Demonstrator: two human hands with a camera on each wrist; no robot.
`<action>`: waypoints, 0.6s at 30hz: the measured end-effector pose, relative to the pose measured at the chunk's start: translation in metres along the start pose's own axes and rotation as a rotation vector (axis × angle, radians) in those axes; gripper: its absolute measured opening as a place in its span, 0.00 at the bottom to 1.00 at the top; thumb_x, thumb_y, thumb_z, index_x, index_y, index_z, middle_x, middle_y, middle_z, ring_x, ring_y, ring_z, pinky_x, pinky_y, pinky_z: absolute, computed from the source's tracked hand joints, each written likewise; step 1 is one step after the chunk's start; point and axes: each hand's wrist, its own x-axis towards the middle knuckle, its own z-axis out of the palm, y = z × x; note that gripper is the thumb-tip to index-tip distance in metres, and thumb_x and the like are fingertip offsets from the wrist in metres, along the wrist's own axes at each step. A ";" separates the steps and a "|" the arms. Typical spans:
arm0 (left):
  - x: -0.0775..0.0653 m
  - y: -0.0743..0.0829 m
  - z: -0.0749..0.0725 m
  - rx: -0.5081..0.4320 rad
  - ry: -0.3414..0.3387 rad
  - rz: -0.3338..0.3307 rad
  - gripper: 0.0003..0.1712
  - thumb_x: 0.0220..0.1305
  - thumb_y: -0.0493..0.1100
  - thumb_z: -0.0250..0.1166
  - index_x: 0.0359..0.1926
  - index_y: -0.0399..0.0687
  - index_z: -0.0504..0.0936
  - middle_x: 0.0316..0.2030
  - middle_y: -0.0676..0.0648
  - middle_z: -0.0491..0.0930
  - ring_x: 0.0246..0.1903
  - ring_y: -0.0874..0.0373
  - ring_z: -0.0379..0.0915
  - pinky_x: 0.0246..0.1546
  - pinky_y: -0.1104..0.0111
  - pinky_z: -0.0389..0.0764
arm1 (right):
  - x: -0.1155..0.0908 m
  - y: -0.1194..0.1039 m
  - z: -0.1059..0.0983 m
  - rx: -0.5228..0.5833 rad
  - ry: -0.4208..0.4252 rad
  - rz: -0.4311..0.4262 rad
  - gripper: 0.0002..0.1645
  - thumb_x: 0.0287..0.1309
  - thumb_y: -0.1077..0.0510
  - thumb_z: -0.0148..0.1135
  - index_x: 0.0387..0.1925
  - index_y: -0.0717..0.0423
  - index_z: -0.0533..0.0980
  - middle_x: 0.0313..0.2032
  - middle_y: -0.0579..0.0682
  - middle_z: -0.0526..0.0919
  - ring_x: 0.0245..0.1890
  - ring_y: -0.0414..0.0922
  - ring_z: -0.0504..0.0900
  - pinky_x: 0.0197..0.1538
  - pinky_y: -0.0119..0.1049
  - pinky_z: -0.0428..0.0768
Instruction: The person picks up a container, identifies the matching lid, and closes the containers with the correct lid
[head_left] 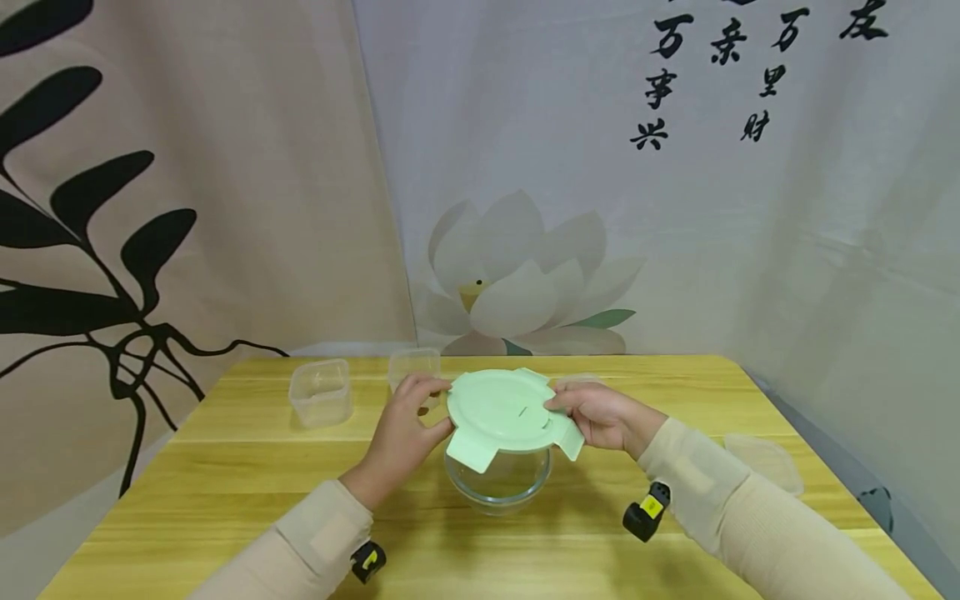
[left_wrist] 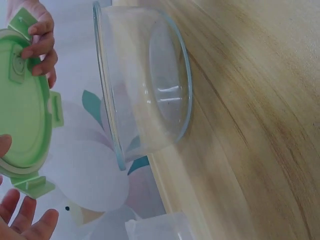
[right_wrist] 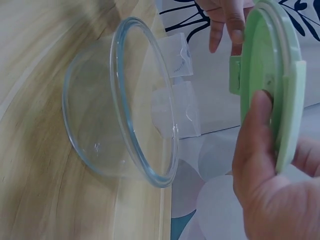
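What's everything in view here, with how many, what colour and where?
round clip-lock lid: one, mint green, held above the bowl
round glass bowl: one, clear, on table
plastic containers: two, clear, table's far left
flat plastic piece: one, clear, table's right
partly hidden piece: one, clear, beyond right hand
table: one, yellow wood-grain, below
backdrop: count unclear, beige and pale grey, printed, behind
wrist cameras: two, black and yellow, at wrists
sleeves: two, cream, forearms
left hand: one, lid's left
right hand: one, gripping lid's right
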 end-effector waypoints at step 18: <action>0.008 0.000 -0.004 -0.040 -0.059 -0.182 0.26 0.55 0.35 0.72 0.55 0.37 0.75 0.52 0.39 0.72 0.50 0.46 0.73 0.46 0.53 0.79 | -0.010 -0.001 0.000 0.029 0.041 -0.088 0.28 0.72 0.64 0.41 0.66 0.77 0.49 0.41 0.51 0.79 0.38 0.39 0.82 0.40 0.29 0.81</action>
